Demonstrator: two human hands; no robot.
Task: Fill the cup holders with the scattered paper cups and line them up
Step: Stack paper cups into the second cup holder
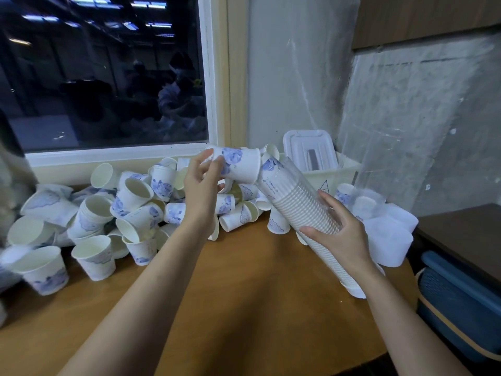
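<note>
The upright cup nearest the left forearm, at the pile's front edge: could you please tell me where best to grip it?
Take the upright cup by its side wall just under the rim, coming from the near side. It stands mouth up on the table, nothing blocks its front, and the pile crowds behind it.

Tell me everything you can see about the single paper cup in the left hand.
The paper cup is white with a blue flower print. It lies on its side in the air, narrow base toward the left hand, whose fingers pinch that end. Its wide mouth faces the top of the cup stack gripped by the right hand; whether they touch is unclear.
</note>
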